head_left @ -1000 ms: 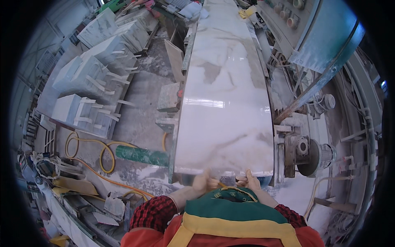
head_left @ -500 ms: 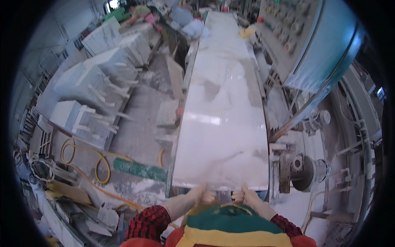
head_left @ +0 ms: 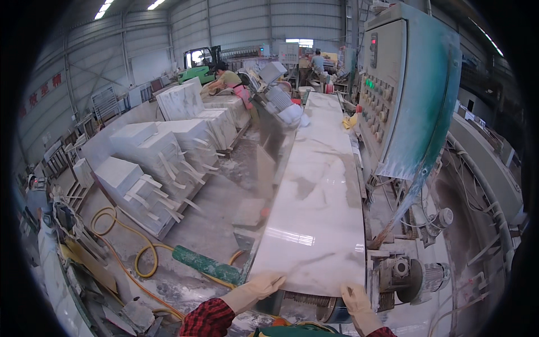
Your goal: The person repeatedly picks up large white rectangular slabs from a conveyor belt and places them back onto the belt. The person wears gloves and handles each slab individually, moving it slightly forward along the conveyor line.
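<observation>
A long, glossy white stone slab [head_left: 311, 241] runs from between five and six o'clock up to one, between stacked slabs [head_left: 117, 175] at nine and a green-grey control cabinet [head_left: 422, 101] at two. The person's hands have just spread apart: the left hand [head_left: 258, 289], at six, and right hand [head_left: 359, 308], at five, now touch the near edge by its corners, a wider contact. Whether they grip underneath, I can't tell.

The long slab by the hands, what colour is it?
The slab is white with greyish-brown patches, best seen in the head view.
</observation>
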